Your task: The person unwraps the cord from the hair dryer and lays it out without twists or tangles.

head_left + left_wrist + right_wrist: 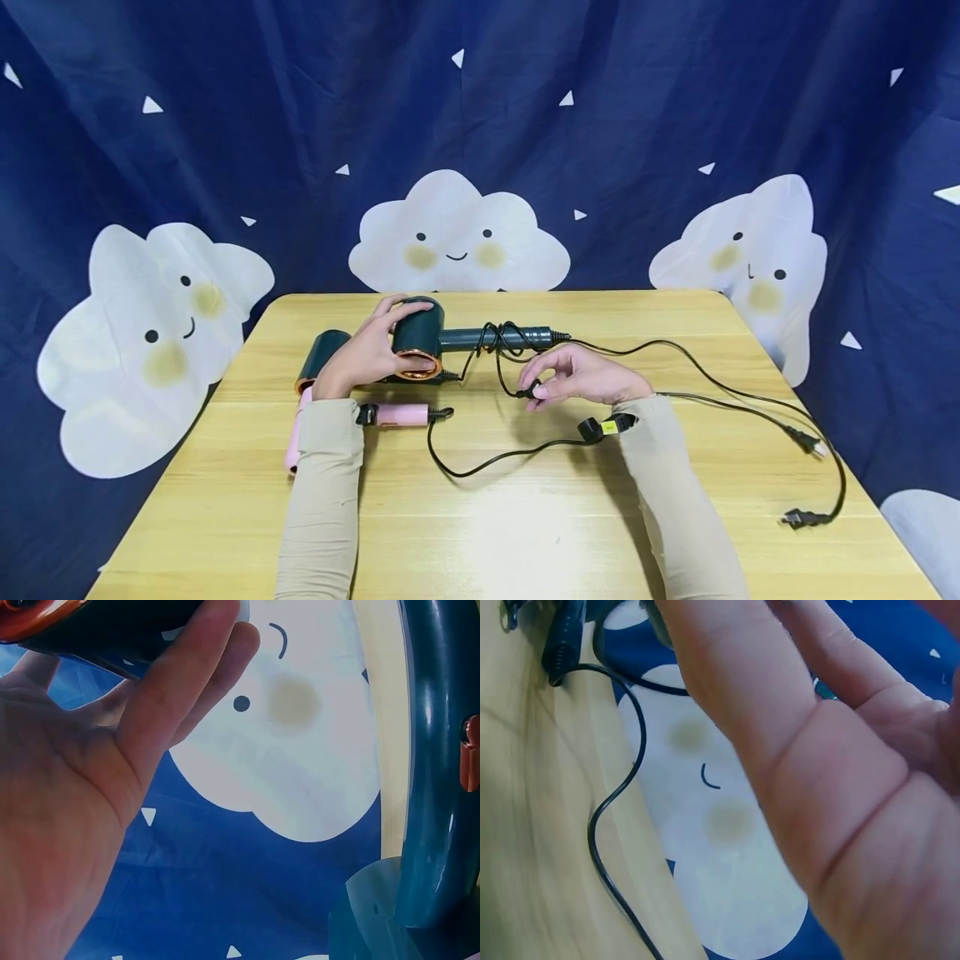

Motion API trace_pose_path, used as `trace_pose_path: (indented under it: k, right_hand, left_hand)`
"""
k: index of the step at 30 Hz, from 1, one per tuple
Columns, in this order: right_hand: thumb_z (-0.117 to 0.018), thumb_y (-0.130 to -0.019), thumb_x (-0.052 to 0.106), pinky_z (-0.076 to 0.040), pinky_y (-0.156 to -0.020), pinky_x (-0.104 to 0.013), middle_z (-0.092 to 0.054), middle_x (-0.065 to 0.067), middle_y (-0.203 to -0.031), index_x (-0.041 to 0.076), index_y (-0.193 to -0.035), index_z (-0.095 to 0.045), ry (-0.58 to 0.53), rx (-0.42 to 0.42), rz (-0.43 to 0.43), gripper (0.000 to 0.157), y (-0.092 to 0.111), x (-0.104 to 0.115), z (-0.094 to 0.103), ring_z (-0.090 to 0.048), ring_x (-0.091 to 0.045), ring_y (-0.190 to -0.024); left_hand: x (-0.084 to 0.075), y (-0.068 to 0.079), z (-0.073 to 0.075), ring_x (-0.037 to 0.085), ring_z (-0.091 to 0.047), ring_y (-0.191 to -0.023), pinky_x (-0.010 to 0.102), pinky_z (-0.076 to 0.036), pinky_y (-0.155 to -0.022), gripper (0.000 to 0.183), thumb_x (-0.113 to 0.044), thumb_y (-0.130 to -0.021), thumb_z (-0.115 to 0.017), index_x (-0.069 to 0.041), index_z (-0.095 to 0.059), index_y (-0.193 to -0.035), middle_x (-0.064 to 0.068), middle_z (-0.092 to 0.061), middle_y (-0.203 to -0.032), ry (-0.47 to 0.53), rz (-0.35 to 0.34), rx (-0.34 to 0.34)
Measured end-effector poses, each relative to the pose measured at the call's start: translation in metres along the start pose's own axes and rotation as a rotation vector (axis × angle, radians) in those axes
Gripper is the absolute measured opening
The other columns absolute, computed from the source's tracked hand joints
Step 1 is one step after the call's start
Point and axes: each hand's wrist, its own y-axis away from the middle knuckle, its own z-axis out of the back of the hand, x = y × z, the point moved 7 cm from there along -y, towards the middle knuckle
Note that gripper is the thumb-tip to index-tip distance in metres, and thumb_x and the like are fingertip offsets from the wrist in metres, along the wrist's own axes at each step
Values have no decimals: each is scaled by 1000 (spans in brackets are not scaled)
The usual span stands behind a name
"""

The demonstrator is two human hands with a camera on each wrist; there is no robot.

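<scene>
In the head view, my left hand (pixel 367 358) grips the head of a dark green hair dryer (pixel 480 338) with a copper rim, thumb at the rim and fingers over the top. Its handle points right, with a black cord (pixel 501 342) looped round it. My right hand (pixel 581 375) pinches the black plug end (pixel 533 389) of that looped cord just below the handle. The left wrist view shows the gripped dryer head (pixel 112 634) and another green handle (pixel 442 750). In the right wrist view, the held plug is hidden behind the fingers.
A second green hair dryer (pixel 327 350) lies behind my left wrist. A pink hair dryer (pixel 401 414) lies nearer, partly covered by the sleeve; its cord leads to a yellow-tagged plug (pixel 609 427) at the right sleeve. Two black plugs (pixel 806 518) lie at the table's right.
</scene>
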Motion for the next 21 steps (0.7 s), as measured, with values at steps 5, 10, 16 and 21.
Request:
trace_pose_path:
  k: [5, 10, 16, 21]
  right_hand:
    - [-60, -103, 5, -55, -95, -61, -67, -16, -122, -18, -119, -63, -19, -44, -65, 28, -2, -11, 5, -77, -30, -100]
    - [-61, -104, 8, -60, -93, -48, -72, -14, -119, -16, -123, -64, -68, -130, -144, 31, -2, -26, 15, -77, -24, -97]
    - [-64, -101, 6, -61, -92, -39, -73, -11, -120, -16, -127, -61, -116, -265, -188, 34, 3, -37, 29, -77, -26, -99]
    - [-59, -100, -3, -57, -99, -47, -71, -10, -120, -14, -134, -55, -157, -367, -176, 36, 8, -38, 42, -76, -28, -100]
  left_hand:
    - [-1, 1, 3, 36, -51, -134, 61, -47, -106, 93, -49, -71, -94, -47, -46, -150, 1, -29, -164, 0, -6, -7]
    - [-2, 2, 3, 38, -50, -136, 62, -47, -107, 92, -48, -71, -94, -46, -47, -150, 2, -28, -165, 15, -10, -6]
    - [-3, 2, 3, 37, -48, -139, 62, -46, -107, 91, -47, -72, -94, -45, -47, -150, 2, -28, -166, 25, -22, 1]
    - [-5, 1, 3, 37, -46, -140, 63, -46, -108, 92, -48, -71, -94, -44, -48, -150, 4, -29, -166, 20, -41, 1]
